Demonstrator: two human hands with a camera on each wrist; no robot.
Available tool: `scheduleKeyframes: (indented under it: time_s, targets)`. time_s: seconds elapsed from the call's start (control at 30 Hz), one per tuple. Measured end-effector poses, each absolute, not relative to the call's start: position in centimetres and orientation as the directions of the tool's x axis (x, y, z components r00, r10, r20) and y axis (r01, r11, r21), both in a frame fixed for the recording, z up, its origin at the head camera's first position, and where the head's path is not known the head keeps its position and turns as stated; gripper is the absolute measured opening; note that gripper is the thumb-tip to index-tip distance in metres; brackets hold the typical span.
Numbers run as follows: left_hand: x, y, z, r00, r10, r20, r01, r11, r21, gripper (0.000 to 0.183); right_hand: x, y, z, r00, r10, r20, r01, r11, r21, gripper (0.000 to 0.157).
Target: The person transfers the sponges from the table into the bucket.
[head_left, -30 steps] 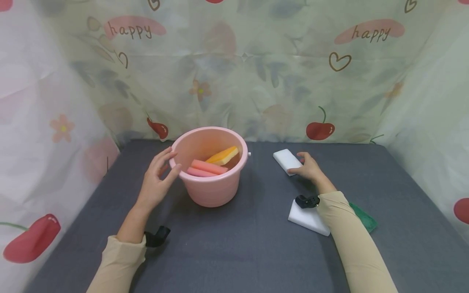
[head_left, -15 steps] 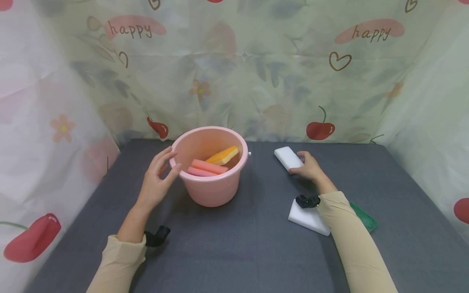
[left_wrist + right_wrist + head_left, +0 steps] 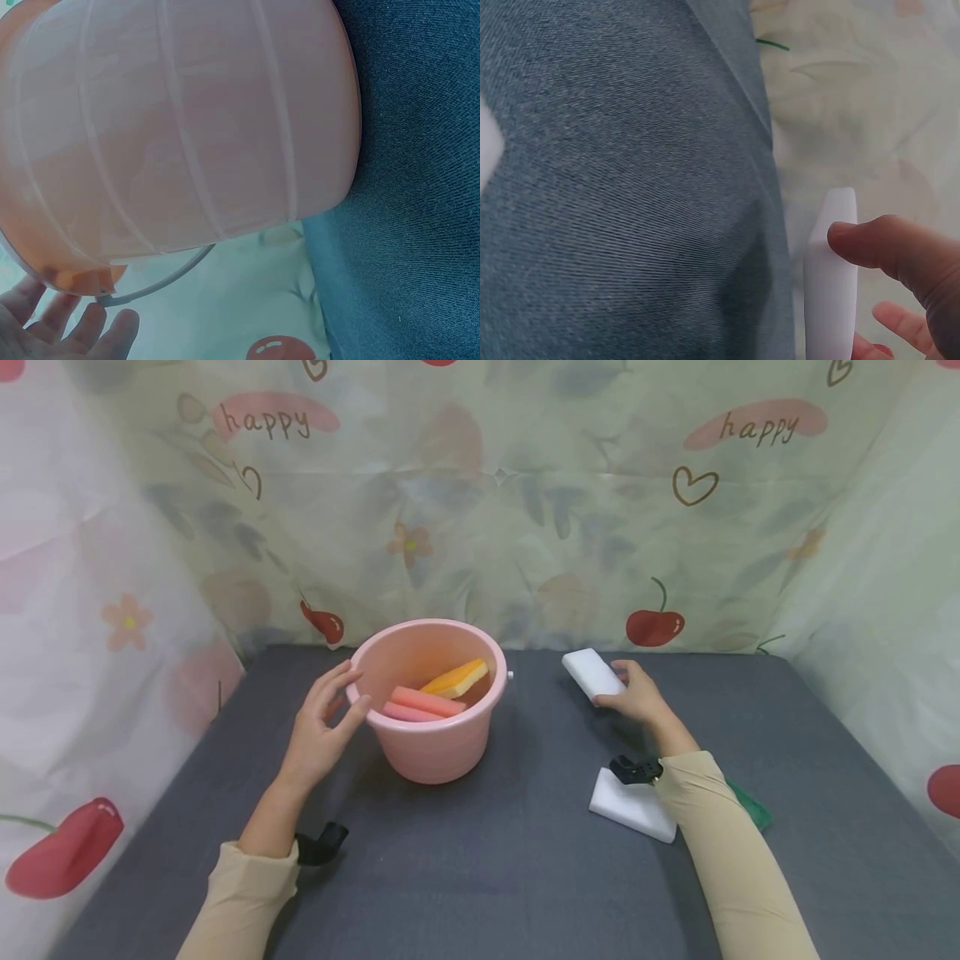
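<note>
My right hand (image 3: 641, 695) pinches a white sponge block (image 3: 592, 673) between thumb and fingers, off the table at the back right. In the right wrist view, the thumb (image 3: 877, 244) presses one face of the white sponge block (image 3: 831, 285). My left hand (image 3: 318, 731) rests at the left rim of a pink bucket (image 3: 435, 752), fingers loosely bent. The left wrist view has the fingers (image 3: 90, 322) lying along the rim, not wrapped round it. Inside the bucket lie pink sponge pieces (image 3: 427, 700) and a yellow sponge (image 3: 456, 680).
A second white sponge block (image 3: 633, 808) lies on the dark cloth-covered table (image 3: 450, 877), partly under the right wrist's strap. A green scouring pad (image 3: 752, 806) shows beyond the right sleeve. Printed curtains (image 3: 480, 510) stand behind and at both sides.
My right hand has taken firmer hold of the white sponge block and raised it slightly upward and away from the table. The left hand and bucket stay still.
</note>
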State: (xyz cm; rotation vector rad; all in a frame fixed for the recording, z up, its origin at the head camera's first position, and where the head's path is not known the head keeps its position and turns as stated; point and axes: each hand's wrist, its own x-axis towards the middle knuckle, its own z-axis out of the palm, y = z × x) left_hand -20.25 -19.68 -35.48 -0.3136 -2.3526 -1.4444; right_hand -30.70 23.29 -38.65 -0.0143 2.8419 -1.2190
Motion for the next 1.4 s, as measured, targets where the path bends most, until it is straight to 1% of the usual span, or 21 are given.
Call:
scheduleKeyframes:
  time_s: [0.27, 0.6, 0.97, 1.4]
  targets:
    - [-20.3, -19.7, -35.5, -0.906, 0.003, 0.423, 0.381, 0.442, 0.812, 0.043, -30.1, 23.4, -37.6, -1.0, -0.03, 0.002, -0.022, 0.689, -0.724, 0.076]
    - [-20.2, -19.7, -35.6, -0.905, 0.004, 0.425, 0.386, 0.426, 0.818, 0.043, -29.5, 23.0, -36.4, -0.999, -0.043, 0.01, -0.036, 0.658, -0.752, 0.075]
    - [-20.2, -19.7, -35.5, -0.905, 0.003, 0.426, 0.386, 0.43, 0.816, 0.043, -28.8, 22.2, -34.8, -0.993, -0.078, 0.084, -0.115, 0.643, -0.757, 0.061]
    - [-20.2, -19.7, -35.5, -0.907, 0.003, 0.422, 0.381, 0.438, 0.815, 0.043, -27.4, 20.8, -32.2, -0.985, -0.125, 0.118, -0.171, 0.626, -0.761, 0.057]
